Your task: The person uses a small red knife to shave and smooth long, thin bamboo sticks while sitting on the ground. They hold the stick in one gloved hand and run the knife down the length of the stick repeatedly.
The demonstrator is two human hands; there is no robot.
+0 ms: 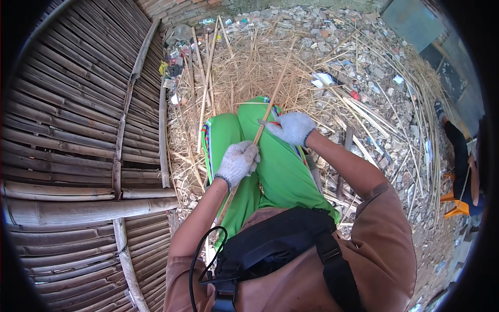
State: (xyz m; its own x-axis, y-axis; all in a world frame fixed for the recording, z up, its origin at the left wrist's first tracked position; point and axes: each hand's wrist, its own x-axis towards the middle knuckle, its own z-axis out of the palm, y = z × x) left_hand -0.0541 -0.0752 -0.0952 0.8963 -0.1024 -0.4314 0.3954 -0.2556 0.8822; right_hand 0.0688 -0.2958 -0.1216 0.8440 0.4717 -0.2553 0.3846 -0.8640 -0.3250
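A long, thin bamboo strip (279,82) slants over my lap, its far end away from me and its near end by my left hip. My left hand (238,162), in a white knit glove, is closed around the strip above my thighs. Farther along, my right hand (292,128), gloved the same way, is closed on a knife (268,122) with a reddish handle. The short blade lies against the strip. Green trousers (275,158) cover my legs beneath both hands. Most of the knife's handle is hidden by the glove.
Bamboo shavings (244,78) and loose strips (369,115) litter the stony ground ahead and to the right. A bamboo slat panel (67,119) stands along my left. At the far right another person sits on an orange chair (456,205). A brick wall (176,9) lies beyond.
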